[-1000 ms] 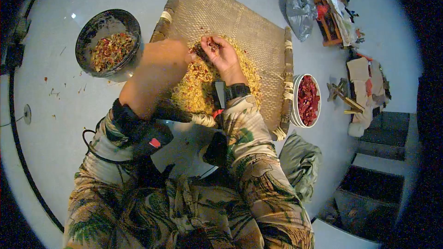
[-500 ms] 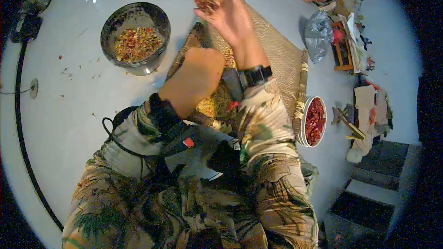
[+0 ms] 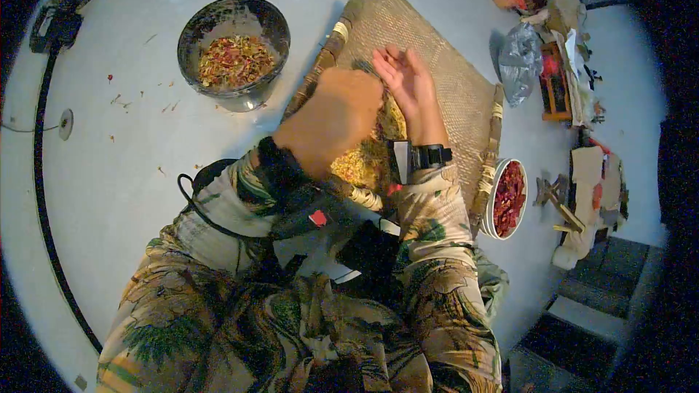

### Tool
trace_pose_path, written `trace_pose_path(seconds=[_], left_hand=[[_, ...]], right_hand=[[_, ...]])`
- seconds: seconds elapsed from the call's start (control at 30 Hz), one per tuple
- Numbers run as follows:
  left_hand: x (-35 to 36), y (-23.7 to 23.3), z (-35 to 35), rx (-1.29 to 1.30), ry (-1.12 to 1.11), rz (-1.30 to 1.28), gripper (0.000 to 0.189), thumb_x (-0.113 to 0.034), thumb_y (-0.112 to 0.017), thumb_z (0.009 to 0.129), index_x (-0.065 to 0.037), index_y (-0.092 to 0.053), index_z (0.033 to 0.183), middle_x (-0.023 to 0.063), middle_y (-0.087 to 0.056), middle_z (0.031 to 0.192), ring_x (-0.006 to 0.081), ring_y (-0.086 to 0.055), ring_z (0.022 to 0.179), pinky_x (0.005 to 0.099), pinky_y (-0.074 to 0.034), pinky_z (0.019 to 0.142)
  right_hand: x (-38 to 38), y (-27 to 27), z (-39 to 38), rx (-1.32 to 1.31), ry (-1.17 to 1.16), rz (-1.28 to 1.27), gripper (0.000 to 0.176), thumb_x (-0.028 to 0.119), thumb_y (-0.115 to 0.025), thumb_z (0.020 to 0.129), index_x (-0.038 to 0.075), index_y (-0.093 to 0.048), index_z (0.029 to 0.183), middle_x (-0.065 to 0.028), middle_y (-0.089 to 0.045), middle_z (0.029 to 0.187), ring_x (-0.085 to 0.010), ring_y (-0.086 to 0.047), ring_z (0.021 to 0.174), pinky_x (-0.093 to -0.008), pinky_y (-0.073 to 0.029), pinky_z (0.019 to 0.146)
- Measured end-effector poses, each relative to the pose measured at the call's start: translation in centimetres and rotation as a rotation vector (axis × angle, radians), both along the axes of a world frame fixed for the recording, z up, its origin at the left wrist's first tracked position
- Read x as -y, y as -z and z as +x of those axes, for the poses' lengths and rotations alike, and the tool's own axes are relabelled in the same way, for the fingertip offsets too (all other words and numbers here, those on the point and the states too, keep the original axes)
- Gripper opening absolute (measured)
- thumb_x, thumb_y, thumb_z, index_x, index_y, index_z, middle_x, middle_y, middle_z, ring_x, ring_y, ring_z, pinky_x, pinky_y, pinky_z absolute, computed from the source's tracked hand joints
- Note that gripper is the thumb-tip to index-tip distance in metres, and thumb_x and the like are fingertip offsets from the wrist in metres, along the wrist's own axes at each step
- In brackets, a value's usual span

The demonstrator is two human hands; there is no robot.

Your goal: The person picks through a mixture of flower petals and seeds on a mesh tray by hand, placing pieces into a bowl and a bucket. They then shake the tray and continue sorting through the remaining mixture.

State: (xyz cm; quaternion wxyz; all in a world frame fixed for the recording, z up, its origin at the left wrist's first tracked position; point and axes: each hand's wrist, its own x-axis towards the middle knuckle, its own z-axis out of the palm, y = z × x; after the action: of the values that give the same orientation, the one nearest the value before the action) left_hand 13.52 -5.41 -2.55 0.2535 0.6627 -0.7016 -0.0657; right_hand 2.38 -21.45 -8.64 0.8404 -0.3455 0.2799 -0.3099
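Note:
My left hand (image 3: 338, 113) is closed in a fist, back up, over the left side of a woven tray (image 3: 444, 65); whatever it holds is hidden. Close by on the right, my right hand (image 3: 413, 91) has its palm turned up and fingers apart, with nothing visible in it. Yellow seeds (image 3: 353, 166) with red bits lie on the tray below my hands. Left of the tray, a black bucket (image 3: 191, 51) holds mixed red and yellow pieces (image 3: 237, 62). A white bowl (image 3: 486, 211) of dark red dried pieces (image 3: 510, 200) stands at the tray's right edge.
A grey plastic bag (image 3: 520, 65) lies right of the tray, beside a wooden stool (image 3: 557, 87). A small wooden stand (image 3: 557, 200) is farther right. Scattered bits lie on the floor around the bucket. A black cable (image 3: 45, 175) runs down the far left.
My right hand has come down toward my left hand, and the reddish pieces seen in its palm no longer show. My left hand remains closed. The view has shifted slightly.

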Motion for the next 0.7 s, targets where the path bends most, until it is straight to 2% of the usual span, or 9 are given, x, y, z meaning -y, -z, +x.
trace_pose_path(seconds=[0.03,0.13,0.2,0.33,0.43,0.53,0.57,0.67,0.7], left_hand=[[0.2,-0.2,-0.1,0.024,0.002,0.093,0.021,-0.021,-0.052,0.080,-0.004,-0.061,0.073,0.0167,-0.060,0.067,0.0320,-0.061,0.063,0.0420,-0.048,0.055],[-0.1,-0.5,0.1,0.170,-0.074,0.027,0.020,-0.019,-0.049,0.082,-0.004,-0.060,0.074,0.0171,-0.060,0.068,0.0333,-0.061,0.063,0.0433,-0.048,0.056],[0.1,-0.9,0.5,0.128,-0.067,0.009,0.020,-0.020,-0.048,0.083,-0.004,-0.059,0.076,0.0179,-0.060,0.070,0.0347,-0.060,0.065,0.0442,-0.048,0.057],[0.3,0.2,1.1,0.121,-0.077,-0.167,0.021,-0.022,-0.047,0.085,-0.003,-0.056,0.082,0.0186,-0.060,0.073,0.0368,-0.059,0.068,0.0452,-0.047,0.058],[0.7,-0.2,0.7,0.103,-0.122,-0.037,0.021,-0.023,-0.048,0.086,-0.003,-0.054,0.084,0.0182,-0.058,0.072,0.0370,-0.058,0.068,0.0456,-0.047,0.058],[0.7,0.3,0.6,0.118,-0.088,-0.118,0.021,-0.024,-0.049,0.085,-0.003,-0.054,0.084,0.0186,-0.058,0.071,0.0369,-0.058,0.068,0.0457,-0.046,0.059],[0.7,0.6,0.6,0.133,-0.065,-0.175,0.021,-0.024,-0.049,0.085,-0.003,-0.054,0.083,0.0189,-0.058,0.072,0.0368,-0.058,0.068,0.0458,-0.046,0.059],[0.6,0.1,0.2,0.115,-0.077,-0.136,0.021,-0.025,-0.051,0.083,-0.003,-0.053,0.083,0.0193,-0.059,0.072,0.0364,-0.059,0.068,0.0458,-0.046,0.060],[0.6,0.1,0.2,0.113,-0.086,-0.118,0.021,-0.024,-0.051,0.083,-0.003,-0.053,0.083,0.0193,-0.059,0.072,0.0364,-0.059,0.068,0.0460,-0.046,0.059]], right_hand=[[0.2,0.5,-1.4,-0.021,0.014,-0.003,0.043,0.026,-0.043,0.092,-0.011,-0.042,0.114,-0.0237,-0.046,0.117,-0.0336,-0.048,0.109,-0.0410,-0.042,0.095],[1.8,2.8,-6.0,-0.153,0.047,-0.121,0.035,0.020,-0.046,0.090,-0.009,-0.046,0.111,-0.0201,-0.052,0.110,-0.0292,-0.054,0.101,-0.0381,-0.045,0.090],[2.9,4.1,-8.6,-0.351,0.047,-0.287,0.032,0.017,-0.049,0.089,-0.008,-0.049,0.108,-0.0177,-0.055,0.105,-0.0261,-0.057,0.095,-0.0361,-0.048,0.085],[3.0,5.8,-9.9,-0.680,0.049,-0.528,0.024,0.016,-0.057,0.085,-0.003,-0.058,0.099,-0.0103,-0.061,0.091,-0.0187,-0.059,0.084,-0.0306,-0.049,0.076],[2.2,7.4,-9.5,-0.755,0.012,-0.788,0.022,0.014,-0.062,0.081,-0.001,-0.061,0.098,-0.0081,-0.064,0.085,-0.0141,-0.058,0.077,-0.0268,-0.046,0.070],[1.3,7.5,-8.4,-0.977,-0.135,-1.102,0.026,0.020,-0.066,0.075,0.003,-0.063,0.095,-0.0149,-0.064,0.090,-0.0267,-0.061,0.082,-0.0340,-0.047,0.076],[0.7,7.6,-8.1,-0.921,-0.133,-1.015,0.027,0.020,-0.066,0.074,0.004,-0.062,0.095,-0.0198,-0.062,0.090,-0.0342,-0.059,0.086,-0.0391,-0.047,0.077],[-1.3,5.5,-6.6,-1.204,-0.239,-1.369,0.027,0.022,-0.065,0.074,0.004,-0.060,0.093,-0.0204,-0.061,0.088,-0.0369,-0.058,0.085,-0.0426,-0.047,0.074],[-1.7,5.6,-6.3,-1.150,-0.211,-1.473,0.028,0.024,-0.064,0.073,0.004,-0.059,0.092,-0.0216,-0.060,0.087,-0.0382,-0.056,0.084,-0.0451,-0.046,0.073]])
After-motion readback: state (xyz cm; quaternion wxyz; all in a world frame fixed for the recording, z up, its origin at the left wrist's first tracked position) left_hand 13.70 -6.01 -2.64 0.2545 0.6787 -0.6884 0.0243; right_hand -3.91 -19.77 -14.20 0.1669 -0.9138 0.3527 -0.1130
